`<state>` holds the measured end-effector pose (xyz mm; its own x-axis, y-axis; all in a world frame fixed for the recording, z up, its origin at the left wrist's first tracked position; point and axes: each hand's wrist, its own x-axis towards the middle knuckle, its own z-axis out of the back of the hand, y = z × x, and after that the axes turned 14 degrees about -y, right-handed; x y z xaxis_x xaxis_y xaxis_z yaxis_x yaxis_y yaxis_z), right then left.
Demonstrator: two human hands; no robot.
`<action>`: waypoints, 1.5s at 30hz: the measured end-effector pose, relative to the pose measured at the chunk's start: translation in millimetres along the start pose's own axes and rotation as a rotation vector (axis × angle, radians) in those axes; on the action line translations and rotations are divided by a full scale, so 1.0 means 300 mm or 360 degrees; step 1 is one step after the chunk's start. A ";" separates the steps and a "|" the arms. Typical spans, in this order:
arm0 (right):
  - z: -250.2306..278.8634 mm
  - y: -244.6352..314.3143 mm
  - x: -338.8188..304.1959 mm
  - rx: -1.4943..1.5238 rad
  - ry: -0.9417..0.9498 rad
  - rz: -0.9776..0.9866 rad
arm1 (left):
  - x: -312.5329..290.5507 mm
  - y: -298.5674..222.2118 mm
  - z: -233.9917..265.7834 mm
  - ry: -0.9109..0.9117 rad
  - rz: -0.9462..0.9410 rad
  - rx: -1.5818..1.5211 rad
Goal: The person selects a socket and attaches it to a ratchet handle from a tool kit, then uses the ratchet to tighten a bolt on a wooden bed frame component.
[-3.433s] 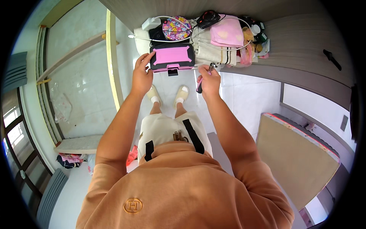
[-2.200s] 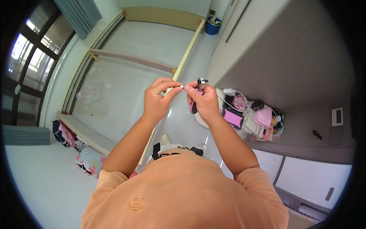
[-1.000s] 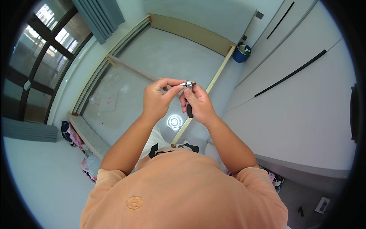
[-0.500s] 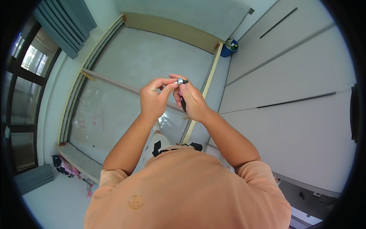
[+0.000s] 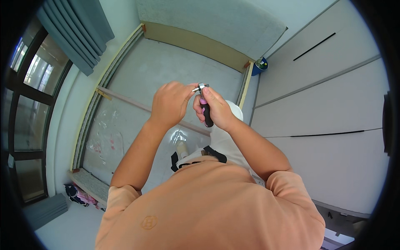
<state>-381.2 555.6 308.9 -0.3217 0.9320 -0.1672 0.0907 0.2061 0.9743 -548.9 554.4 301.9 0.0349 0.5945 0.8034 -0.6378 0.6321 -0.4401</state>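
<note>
My right hand (image 5: 214,109) grips a small ratchet wrench (image 5: 207,113) with a black and pink handle and a silver head. The handle points down toward me, and my right thumb rests just under the head. Close on its left, my left hand (image 5: 168,104) is closed, its fingertips pinching a slim, pointed metal bit (image 5: 195,89) that sticks out sideways from the wrench head. Most of the left fingers are hidden behind the back of that hand.
I stand within a bed frame with a pale side rail (image 5: 246,85) and a crossbar (image 5: 125,100). Clear plastic wrap (image 5: 104,137) lies inside it. A padded headboard (image 5: 208,25) rises beyond. Wardrobe doors (image 5: 325,108) stand right, a blue bin (image 5: 260,66) by them, a curtain (image 5: 79,33) left.
The wrench handle has come into fuller view below the head, in my right hand. My left hand has turned its back upward. A white-clad leg now shows over the right rail, and the view has shifted.
</note>
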 end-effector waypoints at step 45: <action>0.926 0.108 1.561 0.0317 -0.1380 -0.0185 | 1.038 1.194 -1.647 0.1758 0.1110 -0.1327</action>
<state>-267.0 1081.7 220.2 0.4784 0.7833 -0.3968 0.2897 0.2858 0.9134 -386.4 1211.4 196.1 0.6935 0.7003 -0.1692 -0.1872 -0.0516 -0.9810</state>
